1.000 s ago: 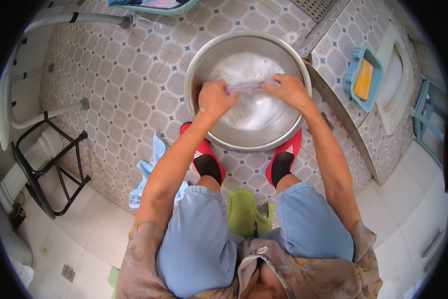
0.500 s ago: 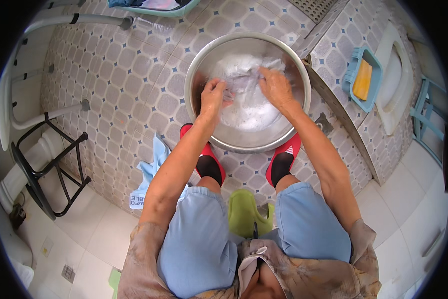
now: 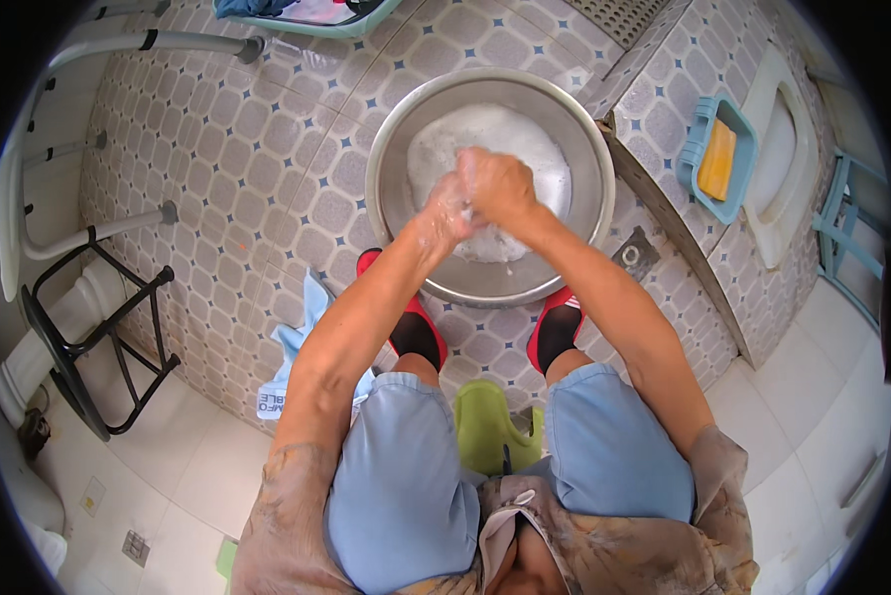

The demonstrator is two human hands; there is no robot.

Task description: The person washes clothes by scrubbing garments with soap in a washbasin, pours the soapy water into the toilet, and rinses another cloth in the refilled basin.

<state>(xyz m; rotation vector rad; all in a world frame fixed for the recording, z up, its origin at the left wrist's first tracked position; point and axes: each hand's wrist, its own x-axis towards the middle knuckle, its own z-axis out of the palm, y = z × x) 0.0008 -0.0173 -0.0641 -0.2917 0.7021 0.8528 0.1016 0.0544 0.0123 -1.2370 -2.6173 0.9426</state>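
A large round metal basin (image 3: pixel 589 188) stands on the tiled floor in front of my feet, with white suds and water (image 3: pixel 495 124) in it. Above the suds my left hand (image 3: pixel 447 210) and my right hand (image 3: pixel 497 183) are pressed together, both closed. Only a small bit of wet pale cloth (image 3: pixel 468 212) shows between them; the fingers hide the rest. My right hand is a fist slightly above and to the right of the left. Both hands are wet, and foam clings to the left one.
A light blue cloth (image 3: pixel 312 307) lies by my left foot, and a green stool (image 3: pixel 480 426) is between my legs. On the raised ledge at right sits a blue tray (image 3: pixel 748 169) with a yellow bar (image 3: pixel 716 159). A black metal frame (image 3: pixel 118 347) stands at left.
My hands were apart over the suds, with pale wet cloth between them. They have come together near the middle of the basin and closed up, and the suds now lie smoother.
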